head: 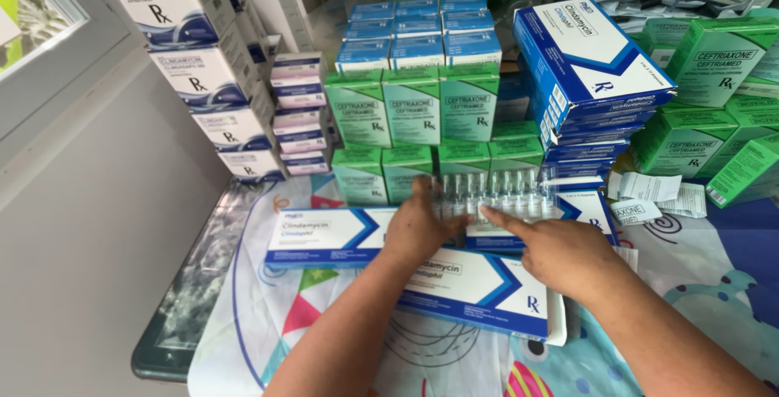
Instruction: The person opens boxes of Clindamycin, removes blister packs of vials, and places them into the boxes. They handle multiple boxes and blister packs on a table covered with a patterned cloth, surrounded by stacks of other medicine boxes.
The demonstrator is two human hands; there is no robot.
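Clear plastic ampoule tray (495, 194) sat frame center, row of small glass vials upright in it. Left hand (418, 230) gripped tray's left end, fingers curled round it. Right hand (560, 255) open, holding nothing, index finger (503, 220) touching tray's front edge. Blue-white flat cartons (479, 287) lay under hands. Green box stacks (414, 109) crowded just behind tray; blue carton pile (588, 64) upper right.

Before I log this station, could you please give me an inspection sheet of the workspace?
Surface: table with colourful patterned cloth.
Job's things: clear plastic tray of glass ampoules, flat blue-and-white cartons beneath.
Clutter: stacked green cartons, small blue cartons, tilted blue-and-white carton stack, folded paper leaflets.
Grippers: left hand on the tray's left end; right hand pointing a forefinger at the ampoules.
Cables: nothing seen.
Surroundings: grey wall, window.
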